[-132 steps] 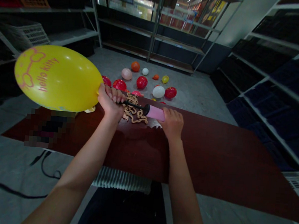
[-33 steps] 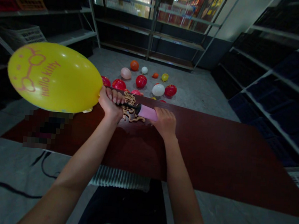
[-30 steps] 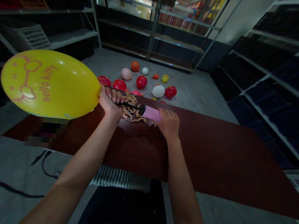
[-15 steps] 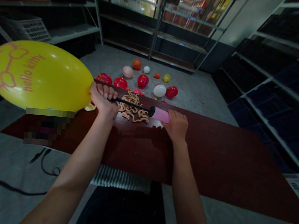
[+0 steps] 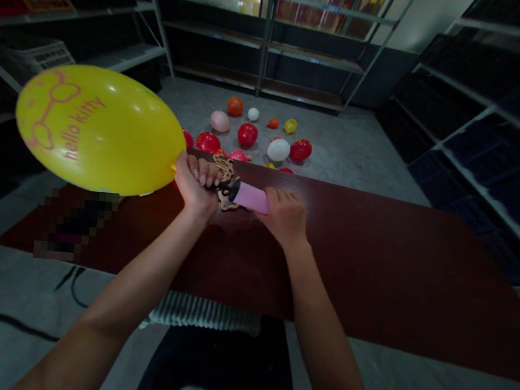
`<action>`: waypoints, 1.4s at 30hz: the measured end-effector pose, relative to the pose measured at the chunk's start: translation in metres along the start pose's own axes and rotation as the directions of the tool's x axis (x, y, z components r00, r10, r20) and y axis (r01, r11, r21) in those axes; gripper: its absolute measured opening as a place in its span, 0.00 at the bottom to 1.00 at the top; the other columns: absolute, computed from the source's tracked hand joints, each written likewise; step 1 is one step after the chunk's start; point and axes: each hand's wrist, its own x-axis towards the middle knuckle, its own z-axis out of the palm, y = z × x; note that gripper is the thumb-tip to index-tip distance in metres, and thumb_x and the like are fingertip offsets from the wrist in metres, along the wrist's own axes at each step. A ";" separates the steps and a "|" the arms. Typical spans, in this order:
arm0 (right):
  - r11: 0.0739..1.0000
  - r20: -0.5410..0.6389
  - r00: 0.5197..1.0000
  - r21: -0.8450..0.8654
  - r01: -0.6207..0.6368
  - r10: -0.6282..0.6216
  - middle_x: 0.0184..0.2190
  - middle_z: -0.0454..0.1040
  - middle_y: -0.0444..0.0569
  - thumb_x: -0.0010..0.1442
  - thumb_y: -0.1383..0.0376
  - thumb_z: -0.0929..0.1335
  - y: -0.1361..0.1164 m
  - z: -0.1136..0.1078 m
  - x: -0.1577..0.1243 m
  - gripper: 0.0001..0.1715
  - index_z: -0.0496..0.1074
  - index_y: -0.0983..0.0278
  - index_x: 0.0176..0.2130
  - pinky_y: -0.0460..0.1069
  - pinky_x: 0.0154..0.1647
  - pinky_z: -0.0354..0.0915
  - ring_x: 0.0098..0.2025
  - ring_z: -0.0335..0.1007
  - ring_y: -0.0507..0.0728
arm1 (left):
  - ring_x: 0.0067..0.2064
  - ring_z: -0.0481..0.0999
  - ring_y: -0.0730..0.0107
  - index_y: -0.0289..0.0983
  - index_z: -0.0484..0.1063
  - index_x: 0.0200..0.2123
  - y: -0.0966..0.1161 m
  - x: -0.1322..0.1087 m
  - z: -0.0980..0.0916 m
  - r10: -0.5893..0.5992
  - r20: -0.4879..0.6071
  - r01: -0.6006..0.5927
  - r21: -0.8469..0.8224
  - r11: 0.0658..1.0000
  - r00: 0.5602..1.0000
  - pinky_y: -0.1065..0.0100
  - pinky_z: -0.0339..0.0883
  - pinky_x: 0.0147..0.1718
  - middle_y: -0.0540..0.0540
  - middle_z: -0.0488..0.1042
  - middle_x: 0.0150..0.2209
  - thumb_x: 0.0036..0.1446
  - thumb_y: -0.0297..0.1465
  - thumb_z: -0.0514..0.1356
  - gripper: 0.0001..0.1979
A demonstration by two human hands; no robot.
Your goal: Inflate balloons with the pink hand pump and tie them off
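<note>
A large inflated yellow balloon (image 5: 124,134) with pink "hello kitty" lettering reaches out to the left, above the table. At its neck my left hand (image 5: 199,183) is closed, also gripping the black end of a balloon pump (image 5: 251,198). My right hand (image 5: 285,215) wraps round the pump's pink barrel. Little of the black rod shows between the hands. Behind the pump lies a pile of long beige uninflated balloons (image 5: 223,167), partly covered by my left hand and the pump.
The dark red-brown table (image 5: 371,271) runs across in front of me. A pixelated dark object (image 5: 78,224) lies at its left end. Red, white, orange and pink balloons (image 5: 247,135) rest on the floor beyond. Metal shelves (image 5: 309,53) stand around, and a black cable (image 5: 7,321) lies lower left.
My hands have come closer together, and the black rod has slid into the pink barrel. The yellow balloon has shifted right with my left hand; the view has also moved slightly.
</note>
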 end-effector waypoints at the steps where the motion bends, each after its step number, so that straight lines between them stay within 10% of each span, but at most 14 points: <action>1: 1.000 0.009 1.000 0.010 0.001 -0.001 0.38 0.80 0.54 0.61 0.57 0.71 -0.002 0.000 0.000 0.15 0.72 0.65 0.43 0.53 0.39 0.54 0.39 0.74 0.62 | 0.14 0.46 0.78 0.37 0.45 0.18 -0.004 -0.002 0.000 -0.010 0.004 0.010 0.019 1.000 1.000 0.72 0.44 0.16 0.56 0.43 0.14 0.76 0.35 0.48 0.30; 16: 0.998 -0.081 0.996 -0.039 0.042 -0.045 0.44 0.79 0.56 0.66 0.54 0.68 -0.007 0.011 0.005 0.25 0.70 0.65 0.56 0.55 0.43 0.52 0.43 0.70 0.63 | 0.14 0.43 0.76 0.38 0.45 0.16 0.016 0.011 -0.003 -0.006 -0.015 0.005 -0.037 0.999 1.000 0.70 0.42 0.15 0.55 0.41 0.14 0.73 0.29 0.44 0.28; 42: 0.987 -0.139 0.985 -0.105 -0.120 0.105 0.40 0.79 0.57 0.62 0.56 0.69 0.043 0.007 -0.005 0.19 0.73 0.66 0.47 0.55 0.43 0.59 0.42 0.71 0.64 | 0.14 0.46 0.76 0.38 0.48 0.18 0.050 0.019 -0.006 0.113 0.019 -0.112 -0.043 0.993 0.993 0.68 0.47 0.17 0.54 0.45 0.14 0.75 0.36 0.49 0.30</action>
